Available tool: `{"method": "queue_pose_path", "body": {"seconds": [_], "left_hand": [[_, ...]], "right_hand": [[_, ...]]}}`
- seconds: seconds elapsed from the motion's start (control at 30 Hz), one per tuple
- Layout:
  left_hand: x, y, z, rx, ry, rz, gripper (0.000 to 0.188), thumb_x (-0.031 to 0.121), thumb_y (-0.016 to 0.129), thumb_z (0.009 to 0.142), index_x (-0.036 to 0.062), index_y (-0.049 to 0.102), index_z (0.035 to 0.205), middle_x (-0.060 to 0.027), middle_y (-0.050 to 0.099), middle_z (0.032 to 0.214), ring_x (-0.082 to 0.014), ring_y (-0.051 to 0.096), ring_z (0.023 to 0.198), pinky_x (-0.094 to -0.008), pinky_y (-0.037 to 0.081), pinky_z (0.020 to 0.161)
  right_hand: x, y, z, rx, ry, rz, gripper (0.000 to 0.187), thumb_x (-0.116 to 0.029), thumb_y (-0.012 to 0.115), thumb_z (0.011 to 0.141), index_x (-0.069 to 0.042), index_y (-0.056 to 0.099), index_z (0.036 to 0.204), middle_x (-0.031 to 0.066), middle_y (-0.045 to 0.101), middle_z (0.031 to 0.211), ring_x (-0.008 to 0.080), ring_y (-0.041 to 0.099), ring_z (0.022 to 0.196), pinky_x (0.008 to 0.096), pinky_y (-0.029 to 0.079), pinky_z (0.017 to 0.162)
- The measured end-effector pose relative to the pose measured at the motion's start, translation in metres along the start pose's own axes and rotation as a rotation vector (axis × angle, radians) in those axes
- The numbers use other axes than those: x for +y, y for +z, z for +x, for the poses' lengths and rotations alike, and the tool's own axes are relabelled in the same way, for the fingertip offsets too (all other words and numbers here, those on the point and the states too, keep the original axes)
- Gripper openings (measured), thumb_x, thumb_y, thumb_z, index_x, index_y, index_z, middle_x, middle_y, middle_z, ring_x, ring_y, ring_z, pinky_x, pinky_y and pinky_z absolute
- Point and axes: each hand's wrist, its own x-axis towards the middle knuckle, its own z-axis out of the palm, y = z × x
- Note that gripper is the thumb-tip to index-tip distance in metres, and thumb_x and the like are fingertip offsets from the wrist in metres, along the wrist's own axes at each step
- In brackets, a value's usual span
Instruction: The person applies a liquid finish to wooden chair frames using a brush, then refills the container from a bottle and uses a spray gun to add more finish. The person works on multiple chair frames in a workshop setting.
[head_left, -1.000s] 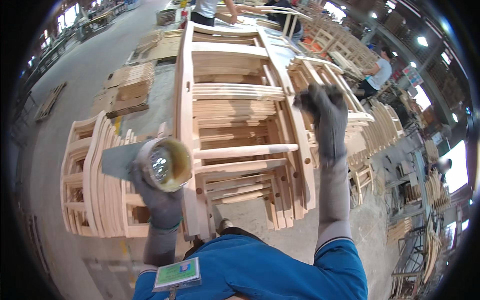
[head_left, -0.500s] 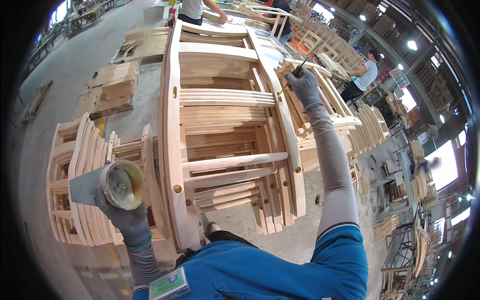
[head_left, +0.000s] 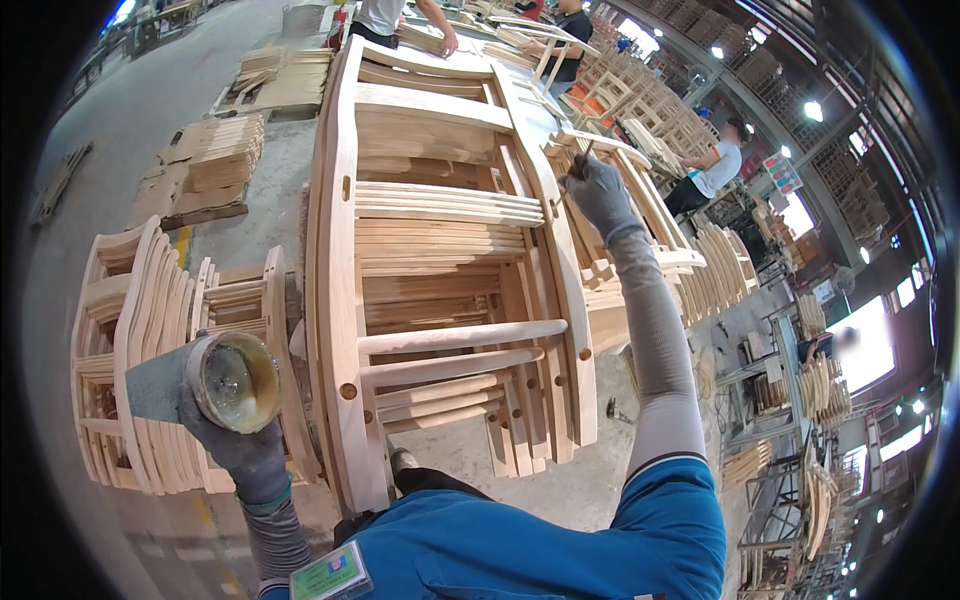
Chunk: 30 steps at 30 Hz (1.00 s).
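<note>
My left hand (head_left: 240, 450), in a grey glove, is wrapped round a tapered cup (head_left: 160, 382). The cup tilts so its mouth shows a cloudy, pale liquid (head_left: 238, 392) inside. My gloved right hand (head_left: 603, 196) is closed round a thin dark stick (head_left: 584, 150); its lower end is hidden, so I cannot tell whether it has bristles. This hand is just beyond the right upright of a stack of pale wooden chair-back frames (head_left: 343, 270). Slots and round holes show in the uprights, with a crossrail (head_left: 460, 336) near me.
More frames stand at left (head_left: 130, 330) and right (head_left: 645, 245) of the stack. Flat wooden parts lie on cardboard (head_left: 160, 195) on the floor. One co-worker's hand (head_left: 449, 43) is at the stack's far end; another person (head_left: 710, 170) stands at right. Racks line the far right.
My right hand has drawn slightly back and left, and the stick shows less. The cup in my left hand sits a little further left. The whole view has shifted slightly.
</note>
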Motion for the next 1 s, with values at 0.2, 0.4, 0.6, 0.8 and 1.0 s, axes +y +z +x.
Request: {"method": "queue_pose_path", "body": {"seconds": [0.2, 0.4, 0.6, 0.8, 1.0], "left_hand": [[-0.002, 0.012, -0.006, 0.148, 0.038, 0.236, 0.047, 0.036, 0.045, 0.091, 0.0051, 0.044, 0.127, -0.0123, 0.049, 0.127, -0.0247, 0.050, 0.115, -0.0409, 0.051, 0.091], [-0.002, 0.006, -0.011, -0.052, 0.261, 0.537, 0.046, 0.030, 0.043, 0.093, 0.0062, 0.037, 0.132, -0.0148, 0.043, 0.132, -0.0278, 0.047, 0.118, -0.0445, 0.049, 0.093], [0.002, 0.012, -0.020, -0.162, 0.462, 0.607, 0.047, 0.027, 0.043, 0.093, 0.0082, 0.032, 0.135, -0.0171, 0.040, 0.134, -0.0299, 0.045, 0.120, -0.0467, 0.048, 0.094], [0.011, 0.031, -0.042, -0.096, 0.134, 0.101, 0.056, 0.019, 0.055, 0.087, 0.0112, 0.029, 0.137, -0.0155, 0.036, 0.137, -0.0296, 0.043, 0.121, -0.0477, 0.046, 0.096], [0.020, 0.039, -0.075, -0.172, 0.538, 0.919, 0.064, 0.011, 0.063, 0.082, 0.0125, 0.029, 0.137, -0.0140, 0.040, 0.135, -0.0262, 0.046, 0.119, -0.0448, 0.045, 0.097]], "right_hand": [[0.008, 0.003, 0.009, -0.025, 0.205, 0.117, 0.028, -0.027, 0.066, 0.074, -0.001, 0.061, 0.084, 0.0155, 0.064, 0.069, 0.0283, 0.064, 0.065, 0.0362, 0.049, 0.065], [0.013, 0.009, 0.006, 0.070, 0.069, 0.091, 0.023, -0.021, 0.065, 0.077, 0.000, 0.061, 0.085, 0.0159, 0.063, 0.070, 0.0290, 0.063, 0.066, 0.0367, 0.047, 0.061], [0.004, 0.005, 0.005, -0.016, -0.020, 0.067, 0.023, -0.021, 0.062, 0.076, 0.000, 0.058, 0.085, 0.0208, 0.062, 0.078, 0.0374, 0.061, 0.076, 0.0444, 0.046, 0.068], [0.015, 0.005, 0.003, 0.007, -0.134, 0.100, 0.019, -0.018, 0.061, 0.079, -0.001, 0.055, 0.086, 0.0193, 0.061, 0.082, 0.0385, 0.059, 0.080, 0.0453, 0.046, 0.069], [0.015, -0.021, -0.052, -0.070, -0.312, -0.068, 0.010, -0.010, 0.056, 0.079, -0.004, 0.052, 0.087, 0.0159, 0.059, 0.088, 0.0356, 0.059, 0.082, 0.0426, 0.047, 0.070]]}}
